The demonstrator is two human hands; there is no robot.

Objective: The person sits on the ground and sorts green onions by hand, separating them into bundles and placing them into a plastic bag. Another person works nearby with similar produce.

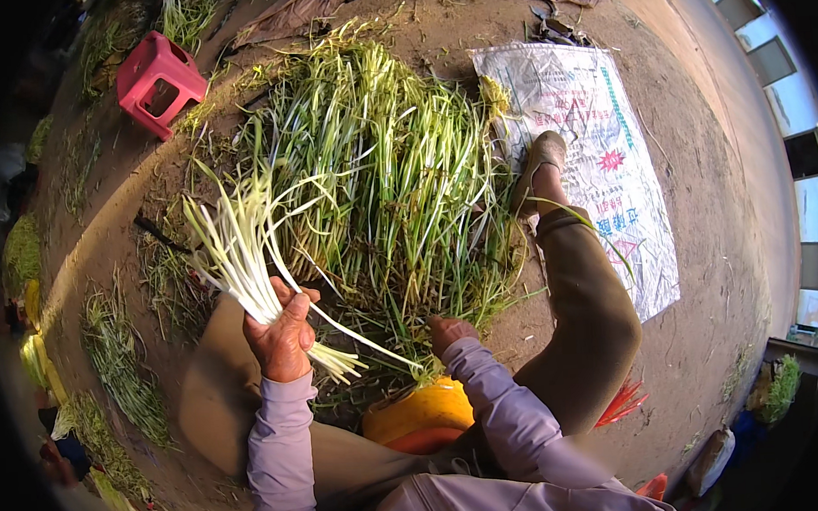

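My left hand (283,342) grips a bunch of pale, leafy stalks (258,291), which look like blanched garlic chives. Their white ends stick out below the fist, and the yellow-green tips fan out above it. One longer stalk (372,341) curves out of the bunch and down to the right. At the near edge of a wide heap of green and yellowish stalks (390,166) is my right hand (452,333), its fingers curled; whether anything is between them is hidden. A yellow rounded object (417,411) lies between my legs, below the right hand.
My foot (546,154) rests on a printed white woven sack (635,195) right of the heap. A pink plastic stool (157,85) stands at the far left on the dirt floor. More green stalks (123,367) lie to the left. Red plastic strips (621,404) show beside my right leg.
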